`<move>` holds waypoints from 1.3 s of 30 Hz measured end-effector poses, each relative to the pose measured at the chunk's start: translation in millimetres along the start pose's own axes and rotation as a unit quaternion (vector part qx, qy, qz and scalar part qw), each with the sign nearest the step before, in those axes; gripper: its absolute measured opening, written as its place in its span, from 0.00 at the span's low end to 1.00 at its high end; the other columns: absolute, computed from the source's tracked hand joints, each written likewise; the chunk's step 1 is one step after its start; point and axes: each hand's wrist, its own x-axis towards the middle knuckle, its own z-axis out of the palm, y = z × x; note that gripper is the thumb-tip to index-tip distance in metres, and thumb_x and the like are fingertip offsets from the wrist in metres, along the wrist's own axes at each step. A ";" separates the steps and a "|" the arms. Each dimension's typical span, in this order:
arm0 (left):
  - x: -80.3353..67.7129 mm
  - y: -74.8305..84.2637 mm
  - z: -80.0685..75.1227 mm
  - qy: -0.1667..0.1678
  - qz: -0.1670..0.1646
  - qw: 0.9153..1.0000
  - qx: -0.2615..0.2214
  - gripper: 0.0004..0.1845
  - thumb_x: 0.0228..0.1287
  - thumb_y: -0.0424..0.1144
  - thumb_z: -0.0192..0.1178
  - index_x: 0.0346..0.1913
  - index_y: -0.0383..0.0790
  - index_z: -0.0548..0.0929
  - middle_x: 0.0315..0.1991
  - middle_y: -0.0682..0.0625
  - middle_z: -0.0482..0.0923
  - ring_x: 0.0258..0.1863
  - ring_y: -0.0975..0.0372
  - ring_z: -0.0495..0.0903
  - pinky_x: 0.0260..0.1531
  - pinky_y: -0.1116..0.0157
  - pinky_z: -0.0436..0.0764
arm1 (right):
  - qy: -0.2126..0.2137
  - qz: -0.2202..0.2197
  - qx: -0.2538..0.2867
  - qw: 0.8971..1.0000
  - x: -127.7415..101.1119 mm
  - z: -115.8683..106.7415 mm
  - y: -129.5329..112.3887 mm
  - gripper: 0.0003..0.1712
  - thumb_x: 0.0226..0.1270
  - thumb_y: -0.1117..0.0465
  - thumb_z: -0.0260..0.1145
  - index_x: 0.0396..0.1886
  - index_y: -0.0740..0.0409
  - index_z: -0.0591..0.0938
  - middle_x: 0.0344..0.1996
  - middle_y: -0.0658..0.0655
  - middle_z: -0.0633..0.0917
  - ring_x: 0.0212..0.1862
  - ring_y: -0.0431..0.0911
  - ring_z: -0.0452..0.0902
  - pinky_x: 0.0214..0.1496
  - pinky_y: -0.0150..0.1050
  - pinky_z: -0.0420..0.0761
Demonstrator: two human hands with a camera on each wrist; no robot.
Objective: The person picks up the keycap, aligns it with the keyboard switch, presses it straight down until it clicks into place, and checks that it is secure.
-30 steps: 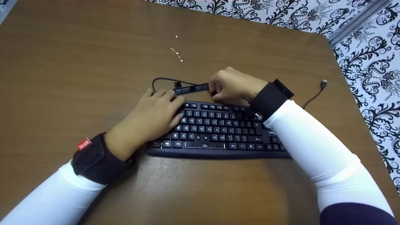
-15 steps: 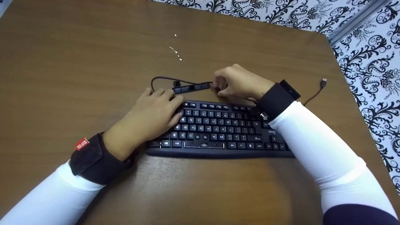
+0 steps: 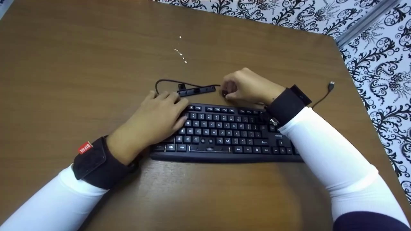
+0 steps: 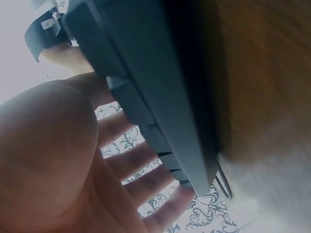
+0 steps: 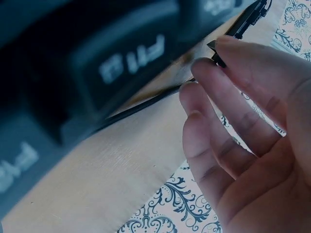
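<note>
A black computer keyboard [image 3: 224, 131] lies on the table, with a bare slot in its bottom row and two round key seats above it. My left hand [image 3: 160, 118] rests over its left end, fingers stretched toward the back edge. Behind the keyboard, a loose spacebar [image 3: 196, 91] lies with its underside up, and a small black keycap [image 3: 181, 86] stands beside it. My right hand [image 3: 249, 85] is just right of the spacebar. In the right wrist view, its thumb and index finger pinch a small black keycap [image 5: 215, 54], mostly hidden by the fingers.
The keyboard's cable [image 3: 167, 80] loops behind the spacebar. Its USB plug [image 3: 331, 85] lies on the table [image 3: 80, 57] at the right. Small white marks [image 3: 180, 53] show farther back, and patterned wallpaper [image 3: 379, 64] borders the table.
My right hand has shifted a little to the right, away from the loose spacebar, whose right end now shows. The left hand stays in place on the keyboard.
</note>
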 end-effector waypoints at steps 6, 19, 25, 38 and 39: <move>-0.5 0.3 -0.4 -0.007 -0.003 1.000 -0.003 0.23 0.73 0.50 0.54 0.64 0.41 0.75 0.62 0.37 0.76 0.63 0.42 0.75 0.65 0.35 0.67 | -0.009 0.013 0.005 1.000 -1.0 0.1 0.7 0.12 0.59 0.67 0.70 0.44 0.61 0.86 0.33 0.59 0.88 0.36 0.49 0.85 0.43 0.43 0.84; -0.8 0.6 -1.3 -0.008 -0.003 1.000 -0.007 0.23 0.73 0.50 0.53 0.64 0.42 0.74 0.61 0.38 0.76 0.62 0.42 0.75 0.65 0.35 0.67 | -0.009 0.029 -0.006 1.000 -3.4 1.5 2.0 0.11 0.62 0.67 0.70 0.45 0.59 0.87 0.35 0.59 0.88 0.40 0.50 0.85 0.46 0.45 0.84; -0.3 0.5 -0.9 -0.008 -0.002 1.000 -0.006 0.23 0.73 0.50 0.53 0.64 0.41 0.75 0.61 0.38 0.76 0.62 0.41 0.75 0.65 0.35 0.66 | -0.004 0.028 -0.019 0.999 -3.7 1.8 1.6 0.14 0.61 0.67 0.70 0.47 0.59 0.87 0.33 0.58 0.87 0.38 0.50 0.83 0.43 0.45 0.82; -1.6 0.6 -1.5 -0.002 0.000 1.000 -0.010 0.22 0.72 0.49 0.55 0.62 0.41 0.75 0.60 0.38 0.77 0.62 0.42 0.75 0.64 0.35 0.67 | 0.021 0.002 -0.030 0.999 -2.3 5.1 2.9 0.11 0.59 0.70 0.69 0.43 0.62 0.87 0.35 0.61 0.88 0.40 0.53 0.84 0.46 0.46 0.83; -1.6 0.5 -1.5 -0.001 0.000 1.000 -0.011 0.22 0.72 0.49 0.55 0.62 0.41 0.75 0.60 0.38 0.77 0.62 0.42 0.75 0.64 0.35 0.67 | 0.023 0.001 -0.029 0.999 -2.1 5.4 3.1 0.11 0.59 0.70 0.69 0.43 0.62 0.87 0.35 0.61 0.88 0.40 0.53 0.84 0.45 0.47 0.83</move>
